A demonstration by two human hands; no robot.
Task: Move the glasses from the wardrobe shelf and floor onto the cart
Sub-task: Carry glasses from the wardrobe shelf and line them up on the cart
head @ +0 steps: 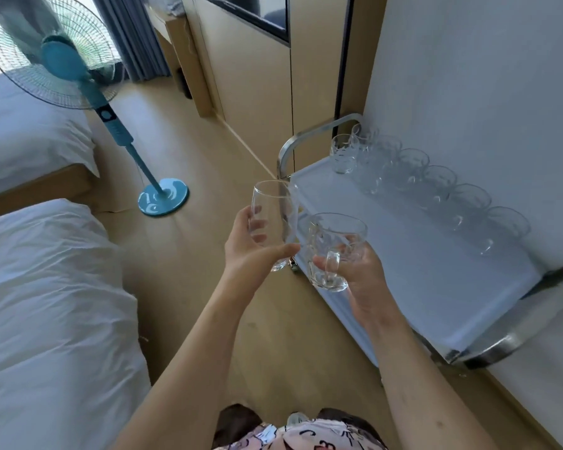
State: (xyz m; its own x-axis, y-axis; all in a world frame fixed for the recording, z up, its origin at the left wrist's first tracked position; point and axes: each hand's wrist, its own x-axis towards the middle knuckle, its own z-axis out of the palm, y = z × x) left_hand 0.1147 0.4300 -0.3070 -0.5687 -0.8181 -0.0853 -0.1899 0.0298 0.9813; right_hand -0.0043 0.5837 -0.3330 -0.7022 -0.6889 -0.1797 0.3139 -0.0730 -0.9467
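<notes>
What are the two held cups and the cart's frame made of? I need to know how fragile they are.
Smooth glass and handled mug: clear glass, seemingly; fingers show through. Cart frame: polished metal, likely steel, judging by its bright reflections.

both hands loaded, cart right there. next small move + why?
Probably lower the right hand and set its clear handled glass mug on the bare near part of the white cart top. That mug already hangs over the cart's near edge, and the row of clear glasses fills only the wall side. The left hand with its tall smooth clear glass can follow.
</notes>
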